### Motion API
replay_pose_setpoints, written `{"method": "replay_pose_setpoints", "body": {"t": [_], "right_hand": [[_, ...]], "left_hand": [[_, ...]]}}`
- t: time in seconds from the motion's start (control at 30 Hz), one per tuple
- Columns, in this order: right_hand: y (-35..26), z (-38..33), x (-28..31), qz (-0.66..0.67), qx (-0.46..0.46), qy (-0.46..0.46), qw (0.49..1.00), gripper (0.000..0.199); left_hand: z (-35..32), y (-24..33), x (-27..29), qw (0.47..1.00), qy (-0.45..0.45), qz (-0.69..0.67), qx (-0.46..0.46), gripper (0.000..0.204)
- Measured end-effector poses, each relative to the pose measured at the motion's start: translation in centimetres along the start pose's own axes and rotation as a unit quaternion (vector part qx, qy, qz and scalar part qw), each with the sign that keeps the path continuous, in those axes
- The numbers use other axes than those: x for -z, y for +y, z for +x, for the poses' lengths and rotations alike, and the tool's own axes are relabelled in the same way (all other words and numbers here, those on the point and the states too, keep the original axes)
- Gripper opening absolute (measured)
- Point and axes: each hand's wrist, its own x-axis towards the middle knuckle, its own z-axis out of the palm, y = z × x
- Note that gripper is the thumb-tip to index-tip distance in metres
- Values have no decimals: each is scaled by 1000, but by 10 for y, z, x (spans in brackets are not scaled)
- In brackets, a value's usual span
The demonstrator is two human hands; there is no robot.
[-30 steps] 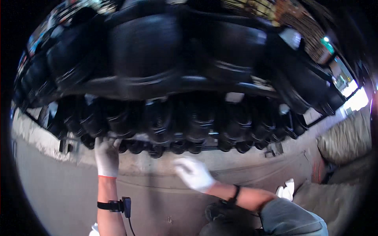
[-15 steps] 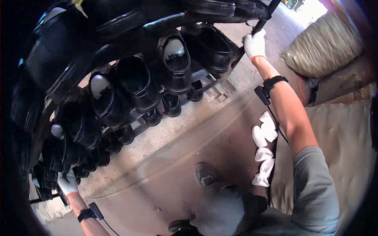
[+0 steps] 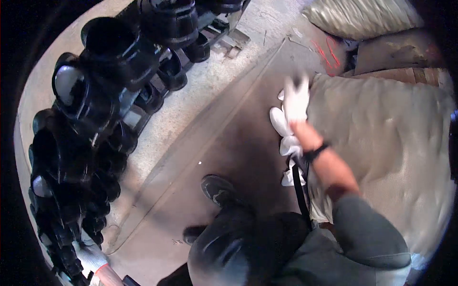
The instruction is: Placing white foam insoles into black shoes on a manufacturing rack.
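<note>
While the left hand [image 3: 90, 255], white-gloved, sits at the black shoes [image 3: 121, 52] ranked in rows along the left, its fingertips are partly hidden; cannot tell if it grips anything. Right hand [image 3: 296, 100], gloved too, blurred, fingers apparently spread with nothing visible in them, is over a row of white pieces [image 3: 279, 121] on the floor, covering some. Big tan sack [image 3: 381, 143] crowds that row's right side; black strip [image 3: 300, 195] lies by its near end. Second sack [image 3: 365, 19], red cord [image 3: 329, 52] top right; pale metal bracket [image 3: 234, 43] by the far shoes. Person's dark-trousered legs [image 3: 224, 248] block floor at bottom. Shoe insoles look pale; any marking on them is too unclear to read.
</note>
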Motion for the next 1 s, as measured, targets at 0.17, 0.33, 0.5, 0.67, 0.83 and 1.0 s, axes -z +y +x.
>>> {"method": "replay_pose_setpoints", "body": {"t": [0.17, 0.33, 0.5, 0.67, 0.83, 1.0], "right_hand": [[183, -222, 132, -407, -286, 49, 866, 79], [305, -237, 157, 28, -413, 117, 903, 97], [229, -171, 77, -108, -330, 79, 934, 79], [140, -185, -17, -135, -211, -84, 964, 73], [115, -202, -32, -245, -67, -199, 946, 82], [176, -230, -20, -495, 319, -146, 795, 88]], "left_hand": [[59, -2, 59, 980, -186, 51, 54, 49], [-31, -18, -2, 957, -146, 186, 168, 45], [-79, -22, -23, 497, -616, 588, 165, 23], [-145, -83, -76, 308, -738, 599, -51, 38], [-230, -205, -167, 163, -798, 539, -212, 56], [-294, -352, -229, 307, -753, 502, -295, 63]]}}
